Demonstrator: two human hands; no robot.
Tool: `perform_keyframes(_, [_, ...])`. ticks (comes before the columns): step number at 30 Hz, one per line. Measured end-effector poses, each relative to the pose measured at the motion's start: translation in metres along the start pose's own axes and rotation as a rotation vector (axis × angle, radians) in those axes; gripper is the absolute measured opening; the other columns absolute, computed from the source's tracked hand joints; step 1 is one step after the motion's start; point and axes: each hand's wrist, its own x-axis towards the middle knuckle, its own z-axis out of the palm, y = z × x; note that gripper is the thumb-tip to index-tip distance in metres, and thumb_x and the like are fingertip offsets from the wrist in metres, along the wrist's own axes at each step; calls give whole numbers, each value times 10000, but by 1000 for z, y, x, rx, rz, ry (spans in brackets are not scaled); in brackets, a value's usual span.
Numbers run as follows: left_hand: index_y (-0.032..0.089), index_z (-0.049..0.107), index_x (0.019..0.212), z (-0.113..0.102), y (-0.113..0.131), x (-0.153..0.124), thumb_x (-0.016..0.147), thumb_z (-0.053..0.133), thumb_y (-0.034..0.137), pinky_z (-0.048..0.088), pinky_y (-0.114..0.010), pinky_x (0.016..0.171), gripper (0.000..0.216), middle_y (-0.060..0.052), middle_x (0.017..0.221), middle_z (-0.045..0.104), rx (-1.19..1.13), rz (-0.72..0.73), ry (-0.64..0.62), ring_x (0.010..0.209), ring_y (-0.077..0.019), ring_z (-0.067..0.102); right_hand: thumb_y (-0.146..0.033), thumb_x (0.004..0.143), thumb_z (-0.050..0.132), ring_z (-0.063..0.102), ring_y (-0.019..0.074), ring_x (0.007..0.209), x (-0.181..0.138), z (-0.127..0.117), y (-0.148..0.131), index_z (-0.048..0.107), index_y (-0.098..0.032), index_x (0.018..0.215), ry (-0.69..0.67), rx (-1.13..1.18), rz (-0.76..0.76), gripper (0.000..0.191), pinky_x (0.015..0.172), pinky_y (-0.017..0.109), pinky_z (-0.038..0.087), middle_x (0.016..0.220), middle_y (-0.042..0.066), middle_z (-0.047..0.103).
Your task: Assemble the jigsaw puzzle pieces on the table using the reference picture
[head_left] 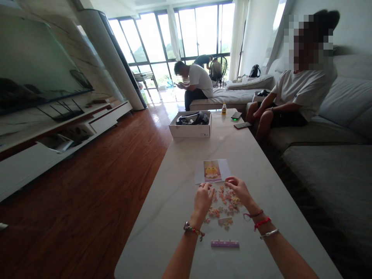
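Loose jigsaw puzzle pieces (223, 197) in pink, orange and pale tones lie in a spread between my two hands. My left hand (203, 199) is at the left edge of the spread, its fingers loosely bent and the thumb apart, with nothing seen in it. Above the far right of the pieces, my right hand (238, 189) pinches what looks like a small puzzle piece at its fingertips. Nearer to me lie a few joined pieces (225, 221) and a purple strip of joined pieces (225, 244). Beyond my hands rests a paper sheet with a printed yellow figure (212, 170).
The white table (162, 201) bears an open white box (190, 131) with a black device inside, a small bottle (223, 108) and two phone-like objects (242, 125). One person (302, 93) sits on the right sofa; another (200, 79) sits farther back.
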Motion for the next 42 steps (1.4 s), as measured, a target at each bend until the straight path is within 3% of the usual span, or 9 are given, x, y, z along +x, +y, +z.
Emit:
perform_keyframes(9, [184,547,928,2,-8,-15,788,442,273,402,-232,725,196,-59,936,537,68,-35,-74,812,-134,526,-360,602,589,540,126,578,-10,-10,1,572,-146,761,-3,-62,13,266,493,217,413,630,10,594])
perform_keyframes(15, [192,541,951,9,-28,-58,777,459,235,394,-231,747,197,-50,945,533,104,-122,-181,824,-131,518,-286,630,550,582,145,657,-49,-39,36,606,-156,753,-131,-282,76,188,604,252,445,724,34,646])
perform_keyframes(19, [191,541,952,18,-34,-69,765,480,220,397,-229,743,199,-51,956,530,101,-138,-213,830,-131,517,-247,639,543,592,151,670,-69,-52,55,627,-175,752,-209,-461,107,157,621,257,448,724,26,655])
perform_keyframes(27, [194,549,957,23,-37,-43,793,437,231,388,-229,748,202,-58,966,529,143,-146,-176,837,-133,516,-152,654,507,585,151,662,-75,-48,61,640,-186,734,-215,-716,33,159,643,254,436,709,27,646])
perform_keyframes(33, [204,573,911,33,-38,-19,764,485,257,387,-224,706,180,-55,940,537,182,-139,-219,866,-148,502,-162,679,496,542,141,647,-77,-44,57,610,-186,759,-186,-859,-50,141,647,251,408,701,23,582])
perform_keyframes(39, [174,562,858,46,-39,-10,731,507,205,375,-232,680,142,-70,912,550,171,-196,-237,874,-161,491,-196,730,490,527,131,638,-57,-19,35,580,-175,715,-153,-719,-175,94,629,240,409,708,26,574])
perform_keyframes(42, [156,549,844,46,-40,-7,731,497,168,374,-238,676,125,-81,879,569,123,-200,-221,845,-158,508,-180,724,510,538,129,664,-38,2,28,591,-173,785,-191,-655,-220,102,651,245,422,746,30,589])
